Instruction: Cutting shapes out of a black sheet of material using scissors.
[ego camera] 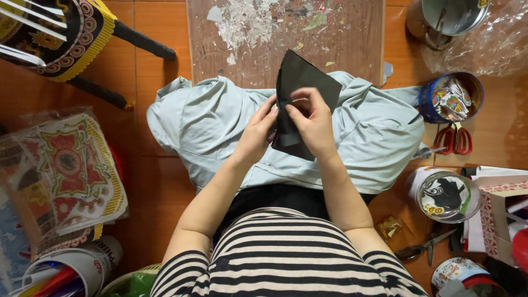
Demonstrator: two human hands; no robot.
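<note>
Currently both hands, left hand (257,132) and right hand (312,124), pinch the black sheet (300,91) together at its near edge, holding it raised over the grey cloth (203,126) on the lap, scissors (454,138) near, probably within reach.

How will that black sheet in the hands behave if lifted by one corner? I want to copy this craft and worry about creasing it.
The black sheet looks thin and light. It holds a flat, angular shape above the left hand and right hand, so it is probably stiffish paper or card rather than cloth. It would likely bend, and crease if pinched hard.
</note>
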